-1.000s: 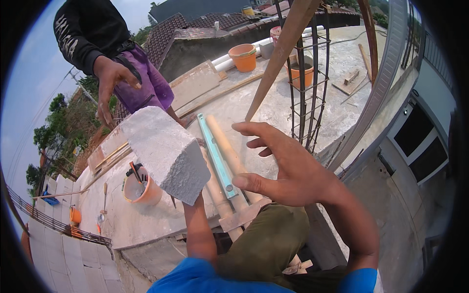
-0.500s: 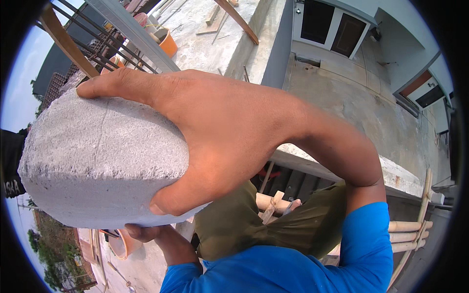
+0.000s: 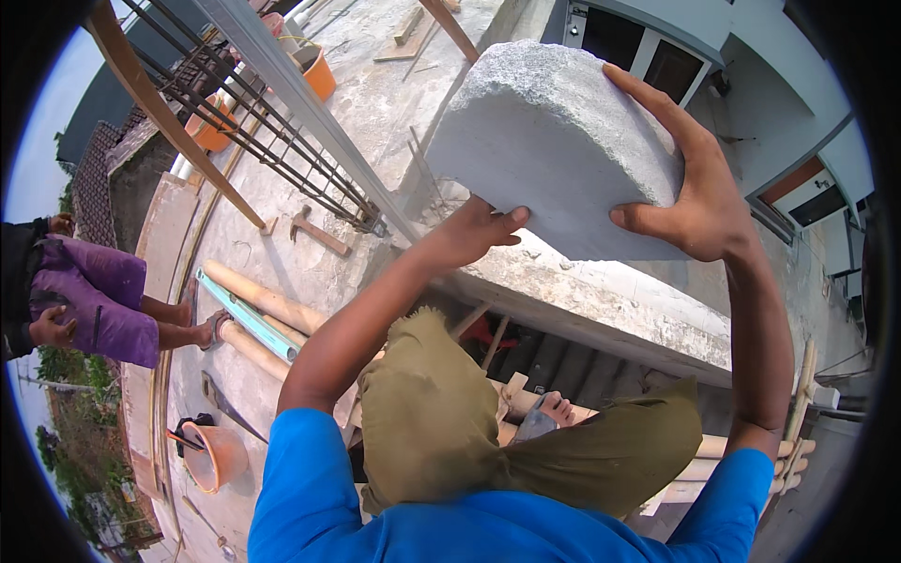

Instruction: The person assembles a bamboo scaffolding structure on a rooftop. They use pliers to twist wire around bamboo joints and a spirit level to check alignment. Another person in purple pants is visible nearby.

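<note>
A large light grey concrete block (image 3: 563,150) with a rough, pale edge is held up in front of me, over a concrete ledge (image 3: 610,300). My right hand (image 3: 690,183) grips its right end, thumb on the near face and fingers along the rough side. At the lower left of the block my left hand (image 3: 479,235) supports it, with the thumb showing and most fingers hidden underneath. Whether the block touches the ledge cannot be made out.
To the left lie a claw hammer (image 3: 319,232), a turquoise spirit level (image 3: 246,314), bamboo poles (image 3: 267,291), a handsaw (image 3: 230,405) and an orange bucket (image 3: 216,457). Steel rebar (image 3: 272,141) and a metal post (image 3: 310,113) rise nearby. A person in purple shorts (image 3: 99,291) stands far left.
The block has moved from the left to the right, over the ledge, with both hands on it. My left hand shows more now, and the person at the left has come into fuller view.
</note>
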Demonstrator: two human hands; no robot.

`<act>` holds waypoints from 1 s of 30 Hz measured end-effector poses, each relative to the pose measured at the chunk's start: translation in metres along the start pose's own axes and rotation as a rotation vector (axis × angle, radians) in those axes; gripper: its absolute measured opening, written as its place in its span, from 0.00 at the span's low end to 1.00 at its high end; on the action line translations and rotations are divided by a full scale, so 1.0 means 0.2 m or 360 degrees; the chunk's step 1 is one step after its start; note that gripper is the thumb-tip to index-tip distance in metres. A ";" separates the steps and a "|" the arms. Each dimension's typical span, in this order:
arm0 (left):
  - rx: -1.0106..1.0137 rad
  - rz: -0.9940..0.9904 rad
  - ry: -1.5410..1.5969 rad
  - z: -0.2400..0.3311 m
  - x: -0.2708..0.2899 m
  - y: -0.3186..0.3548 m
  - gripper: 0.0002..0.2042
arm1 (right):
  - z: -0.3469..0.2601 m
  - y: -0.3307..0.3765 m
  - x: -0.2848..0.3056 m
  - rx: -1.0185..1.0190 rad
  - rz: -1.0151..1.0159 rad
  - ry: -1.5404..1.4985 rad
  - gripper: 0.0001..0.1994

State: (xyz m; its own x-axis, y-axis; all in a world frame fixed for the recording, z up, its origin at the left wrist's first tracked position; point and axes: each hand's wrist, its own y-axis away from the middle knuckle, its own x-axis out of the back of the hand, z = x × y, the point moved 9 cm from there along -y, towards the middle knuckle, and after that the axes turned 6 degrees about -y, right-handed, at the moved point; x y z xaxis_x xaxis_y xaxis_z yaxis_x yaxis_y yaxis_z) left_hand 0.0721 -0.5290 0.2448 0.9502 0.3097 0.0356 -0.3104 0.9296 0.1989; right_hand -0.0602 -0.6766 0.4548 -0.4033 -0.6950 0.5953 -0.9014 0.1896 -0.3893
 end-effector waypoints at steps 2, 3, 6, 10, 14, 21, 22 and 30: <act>0.0358 -0.0014 0.0126 -0.35 0.04 -0.04 0.41 | 0.16 -0.07 -0.21 -0.0223 -0.0156 0.0397 0.54; 0.0412 -0.0031 0.0083 -0.50 0.02 0.00 0.43 | 0.24 -0.10 -0.32 -0.0384 -0.0259 0.0571 0.52; 0.0480 -0.0201 -0.0171 -1.01 -0.04 0.23 0.41 | 0.49 -0.19 -0.71 -0.0417 -0.0508 0.0727 0.51; 0.0857 -0.0039 0.0221 -1.49 0.08 0.77 0.35 | 0.75 -0.27 -1.23 -0.0500 -0.0751 0.0785 0.49; 0.0977 0.0392 0.0669 -1.60 0.22 1.17 0.31 | 0.97 -0.31 -1.67 -0.0446 -0.0815 0.0819 0.49; 0.0907 0.0787 0.0974 -1.57 0.43 1.28 0.27 | 1.10 -0.42 -2.17 -0.0429 -0.0911 0.0742 0.49; 0.0860 0.0819 0.1018 -1.56 0.46 1.27 0.26 | 1.18 -0.40 -2.24 -0.0390 -0.0861 0.0741 0.49; 0.0612 0.1166 0.1002 -1.68 0.75 0.91 0.24 | 1.21 -0.40 -2.41 -0.0414 -0.0903 0.0617 0.50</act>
State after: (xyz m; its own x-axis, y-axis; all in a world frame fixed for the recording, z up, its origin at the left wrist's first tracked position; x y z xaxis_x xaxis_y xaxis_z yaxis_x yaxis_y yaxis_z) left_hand 0.1490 -0.2452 -0.0434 0.3112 0.9239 -0.2224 -0.6705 0.3793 0.6377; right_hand 0.2445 -0.5244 0.0300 0.1532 -0.4491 0.8803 -0.9769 0.0655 0.2034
